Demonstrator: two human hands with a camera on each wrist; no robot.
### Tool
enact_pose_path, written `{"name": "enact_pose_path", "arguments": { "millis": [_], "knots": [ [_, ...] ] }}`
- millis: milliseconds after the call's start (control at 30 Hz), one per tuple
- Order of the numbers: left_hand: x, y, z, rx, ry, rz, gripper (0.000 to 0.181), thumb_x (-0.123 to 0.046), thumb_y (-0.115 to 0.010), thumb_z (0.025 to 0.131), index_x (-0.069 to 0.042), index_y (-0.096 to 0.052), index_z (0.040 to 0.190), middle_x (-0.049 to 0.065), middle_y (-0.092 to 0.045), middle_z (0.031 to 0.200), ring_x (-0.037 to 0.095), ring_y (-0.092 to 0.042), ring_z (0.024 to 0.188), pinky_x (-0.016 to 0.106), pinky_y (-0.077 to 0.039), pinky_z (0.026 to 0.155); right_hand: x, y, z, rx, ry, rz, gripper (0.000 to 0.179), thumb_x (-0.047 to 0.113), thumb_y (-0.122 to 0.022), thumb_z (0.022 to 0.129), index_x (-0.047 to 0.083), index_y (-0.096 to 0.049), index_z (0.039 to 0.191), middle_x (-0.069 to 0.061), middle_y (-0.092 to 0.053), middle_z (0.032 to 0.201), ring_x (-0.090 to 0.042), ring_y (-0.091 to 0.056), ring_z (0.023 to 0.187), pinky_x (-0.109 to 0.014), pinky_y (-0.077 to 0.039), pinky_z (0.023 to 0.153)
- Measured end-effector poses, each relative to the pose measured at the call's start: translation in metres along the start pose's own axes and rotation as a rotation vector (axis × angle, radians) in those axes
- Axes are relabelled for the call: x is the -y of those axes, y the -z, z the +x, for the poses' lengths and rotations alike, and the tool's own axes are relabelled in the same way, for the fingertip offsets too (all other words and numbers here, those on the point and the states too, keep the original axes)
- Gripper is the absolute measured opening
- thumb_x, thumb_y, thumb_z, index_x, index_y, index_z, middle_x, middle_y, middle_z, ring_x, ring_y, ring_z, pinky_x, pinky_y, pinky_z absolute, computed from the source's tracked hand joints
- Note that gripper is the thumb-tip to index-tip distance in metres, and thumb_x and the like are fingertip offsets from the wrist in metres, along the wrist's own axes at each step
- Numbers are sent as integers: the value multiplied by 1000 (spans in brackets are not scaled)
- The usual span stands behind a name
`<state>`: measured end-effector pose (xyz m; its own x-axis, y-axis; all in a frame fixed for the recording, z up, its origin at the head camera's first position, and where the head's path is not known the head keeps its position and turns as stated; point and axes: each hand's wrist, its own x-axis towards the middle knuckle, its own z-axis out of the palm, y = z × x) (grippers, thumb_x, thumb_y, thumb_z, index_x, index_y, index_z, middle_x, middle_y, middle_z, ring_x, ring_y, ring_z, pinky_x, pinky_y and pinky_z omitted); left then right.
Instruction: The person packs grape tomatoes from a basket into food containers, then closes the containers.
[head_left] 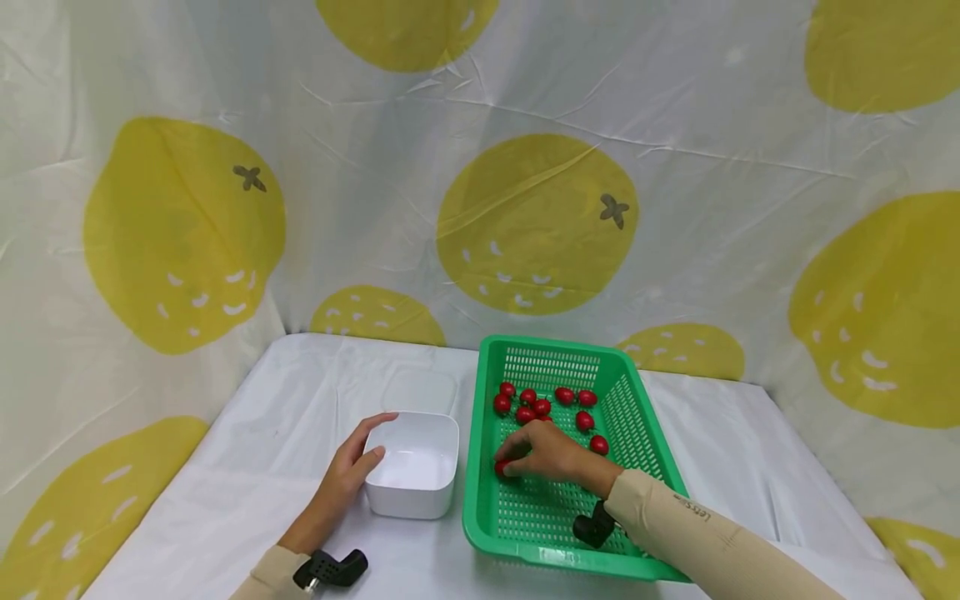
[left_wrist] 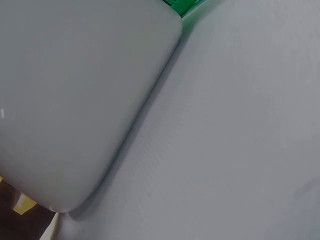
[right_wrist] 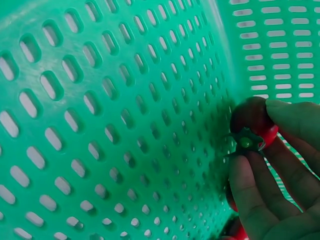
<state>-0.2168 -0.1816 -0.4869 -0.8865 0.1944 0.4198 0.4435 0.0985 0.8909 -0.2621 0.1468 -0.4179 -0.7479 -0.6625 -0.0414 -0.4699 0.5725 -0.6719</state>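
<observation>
My right hand is inside the green basket, pinching a cherry tomato between thumb and fingertips. In the right wrist view the held cherry tomato shows its green stem end, close to the perforated basket wall. Several other cherry tomatoes lie toward the far part of the basket. To the left, my left hand grips the white square container at its left side, thumb over the rim. The container's inside looks white and bare. Its outer wall fills much of the left wrist view.
A flat, pale lid-like square lies on the white-covered table behind the container. The basket stands just right of the container. A white curtain with yellow fruit prints hangs behind and around the table.
</observation>
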Motion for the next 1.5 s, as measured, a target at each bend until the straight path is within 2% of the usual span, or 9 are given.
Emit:
{"name": "enact_pose_path", "arguments": {
  "millis": [100, 233, 333, 600, 1067, 1167, 1333, 1400, 1500],
  "knots": [
    [0, -1, -2, -14, 7, -1, 40, -10, -45, 98, -12, -47, 138, 8, -46, 142, 5, -29, 137, 10, -18, 108, 1, 0, -1, 6, 2, 3, 17, 13, -73, 84, 8, -76, 100, 5, -73, 91, -6, -66, 85, -24, -54, 75],
    [0, -1, -4, -20, 25, -28, 38, -10, -47, 98, -11, -46, 136, 9, -43, 142, 8, -22, 141, 8, -15, 107, 4, -1, -2, 11, -3, 18, 18, 13, -73, 84, 8, -76, 101, 5, -73, 91, -4, -66, 85, -23, -54, 76],
    [0, 0, -4, -14, 31, -54, 38, -9, -47, 98, -9, -44, 136, 11, -40, 143, 14, -15, 144, 8, -14, 107, 7, 0, -3, 9, -7, 27, 19, 13, -73, 85, 8, -75, 102, 5, -74, 91, -4, -66, 85, -23, -54, 76],
    [1, 1, 0, -15, 42, -58, 37, -9, -47, 98, -8, -44, 134, 10, -39, 143, 36, -8, 145, 8, -12, 107, 15, 7, -7, -17, -33, 20, 20, 15, -72, 86, 9, -75, 105, 6, -73, 95, -6, -65, 87, -25, -54, 76],
    [1, 3, 4, -11, 40, -45, 36, -11, -48, 98, -8, -45, 133, 10, -40, 142, 38, -7, 145, 8, -12, 107, 27, 24, -11, -88, -33, 23, 24, 25, -70, 88, 14, -73, 109, 6, -72, 101, -11, -65, 95, -28, -53, 79],
    [1, 3, 3, -11, 56, -43, 36, -11, -48, 98, -9, -45, 133, 10, -40, 143, 36, -7, 145, 17, -10, 112, 29, 27, -13, -115, -19, 39, 25, 26, -70, 88, 14, -73, 109, 6, -72, 101, -12, -66, 96, -29, -53, 79],
    [0, 2, 2, -8, 70, -45, 36, -12, -48, 97, -8, -45, 133, 10, -39, 143, 35, -7, 146, 50, -4, 115, 37, 32, -16, -177, -27, 73, 24, 26, -70, 88, 15, -74, 109, 5, -72, 97, -13, -66, 91, -31, -54, 77],
    [0, 2, 1, -6, 70, -46, 36, -11, -48, 97, -8, -45, 132, 10, -39, 143, 35, -7, 146, 56, -3, 114, 41, 34, -17, -198, -35, 103, 24, 24, -70, 89, 13, -73, 110, 2, -72, 98, -15, -66, 92, -32, -54, 76],
    [-1, 1, 2, -6, 69, -35, 36, -11, -48, 97, -8, -45, 132, 10, -39, 144, 37, -8, 145, 56, -2, 114, 44, 35, -18, -218, -37, 149, 25, 21, -70, 89, 10, -73, 111, -3, -72, 102, -19, -66, 94, -34, -53, 77]
  ]
}}
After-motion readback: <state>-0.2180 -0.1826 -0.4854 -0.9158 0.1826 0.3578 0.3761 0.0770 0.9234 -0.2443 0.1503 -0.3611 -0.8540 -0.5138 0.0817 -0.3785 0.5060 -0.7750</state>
